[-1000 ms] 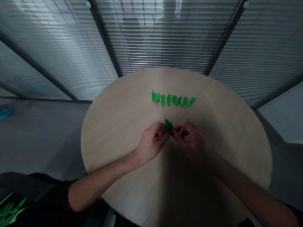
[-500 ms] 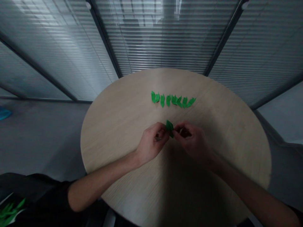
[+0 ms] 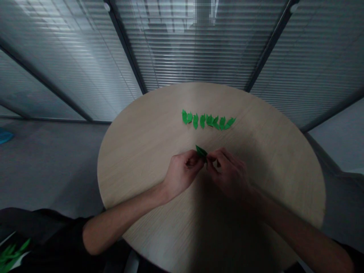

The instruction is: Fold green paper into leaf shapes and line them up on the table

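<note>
Between my two hands, above the middle of the round table (image 3: 136,151), is a small piece of folded green paper (image 3: 200,151). My left hand (image 3: 183,168) pinches its left side between thumb and fingers. My right hand (image 3: 227,170) has its fingertips closed on the right side. The lower part of the paper is hidden by the fingers. Farther back lies a row of several folded green paper pieces (image 3: 202,121), pointed and leaf-like, some of them touching or overlapping.
Glass panels with blinds (image 3: 193,57) stand behind the table's far edge. At the lower left, more green pieces (image 3: 14,252) lie on something white beside my dark sleeve. A blue object (image 3: 5,135) is on the floor at the far left.
The green paper has turned between my fingers, its tip now pointing more to the left. My right fingertips have shifted slightly on it. The row behind is unchanged.
</note>
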A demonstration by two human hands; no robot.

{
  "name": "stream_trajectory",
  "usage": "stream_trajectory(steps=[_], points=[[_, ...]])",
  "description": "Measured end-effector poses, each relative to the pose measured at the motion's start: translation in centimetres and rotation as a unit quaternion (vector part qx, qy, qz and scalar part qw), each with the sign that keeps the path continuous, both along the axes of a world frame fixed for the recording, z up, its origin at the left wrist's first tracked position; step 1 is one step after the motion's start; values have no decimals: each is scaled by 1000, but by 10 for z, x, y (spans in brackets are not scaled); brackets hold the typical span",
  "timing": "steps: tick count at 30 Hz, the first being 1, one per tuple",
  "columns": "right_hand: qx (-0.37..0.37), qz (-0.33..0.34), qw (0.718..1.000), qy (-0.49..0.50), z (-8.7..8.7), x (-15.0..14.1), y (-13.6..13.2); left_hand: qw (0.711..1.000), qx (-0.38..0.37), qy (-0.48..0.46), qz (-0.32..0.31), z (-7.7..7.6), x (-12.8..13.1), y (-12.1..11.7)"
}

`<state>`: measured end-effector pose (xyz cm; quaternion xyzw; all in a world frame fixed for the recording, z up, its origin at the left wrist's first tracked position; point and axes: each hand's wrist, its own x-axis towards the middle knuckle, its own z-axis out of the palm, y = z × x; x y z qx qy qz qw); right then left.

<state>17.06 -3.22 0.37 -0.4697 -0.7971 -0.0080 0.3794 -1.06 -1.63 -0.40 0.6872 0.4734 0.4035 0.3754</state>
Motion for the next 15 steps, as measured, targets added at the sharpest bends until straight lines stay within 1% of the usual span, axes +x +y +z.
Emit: stream_trajectory(steps=[4, 8, 12, 15], points=[[14, 30, 999, 10, 1, 1, 0, 995, -56, -80, -15, 0, 3, 1], [46, 35, 997, 46, 0, 4, 3, 978, -108, -175, -39, 5, 7, 3], [50, 46, 996, 61, -1, 6, 4, 970, -114, -213, -38, 6, 6, 5], [13, 88, 992, 84, -1, 6, 4, 971, -109, -211, -35, 6, 5, 5]])
